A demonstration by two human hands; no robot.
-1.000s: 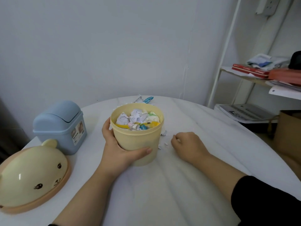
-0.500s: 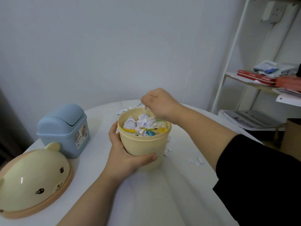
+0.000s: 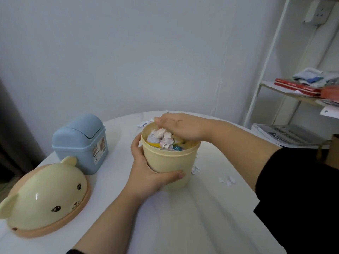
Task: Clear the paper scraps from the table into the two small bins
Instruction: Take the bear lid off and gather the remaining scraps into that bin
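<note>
A cream yellow bin (image 3: 170, 162) stands at the middle of the white round table (image 3: 192, 217), filled to the rim with crumpled paper scraps (image 3: 161, 138). My left hand (image 3: 146, 173) wraps around the bin's side. My right hand (image 3: 179, 128) lies palm down over the bin's mouth, fingers spread on the scraps. A blue bin (image 3: 81, 142) with a swing lid stands to the left, closed. Small white scraps (image 3: 227, 180) lie on the table right of the yellow bin, and a few more scraps (image 3: 144, 123) behind it.
The yellow bin's bear-face lid (image 3: 45, 200) lies on the table at the near left. A white shelf (image 3: 300, 88) with books and papers stands to the right, with a brown paper bag (image 3: 330, 153) below it. The wall is close behind the table.
My right hand rose from the table beside the bin, came over the bin's mouth, and has now dropped flat onto the scraps inside. My left hand kept its hold on the bin.
</note>
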